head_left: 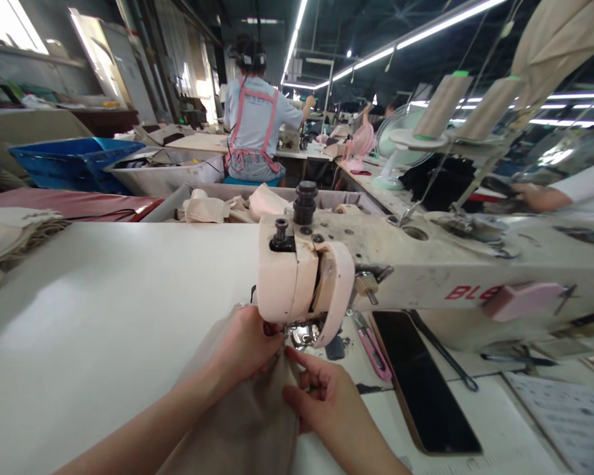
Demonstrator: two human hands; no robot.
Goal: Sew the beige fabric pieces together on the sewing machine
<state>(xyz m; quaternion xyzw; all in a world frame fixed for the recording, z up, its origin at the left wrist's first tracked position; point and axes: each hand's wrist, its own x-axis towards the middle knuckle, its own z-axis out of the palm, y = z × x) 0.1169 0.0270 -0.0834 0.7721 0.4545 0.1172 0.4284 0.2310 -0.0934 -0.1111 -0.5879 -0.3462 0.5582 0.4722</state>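
Observation:
A beige fabric piece runs from the front edge of the view up to the needle area of a white sewing machine. My left hand is closed on the fabric, its fingertips close beside the presser foot. Just right of it and nearer to me, my right hand pinches the fabric's right edge between thumb and fingers. The needle itself is hidden behind the machine's head and finger guard.
On the right lie pink thread snips, a black phone and dark tweezers. Folded fabric rests at the left. Thread cones stand above the machine. A co-worker sits ahead, behind a bin of fabric pieces.

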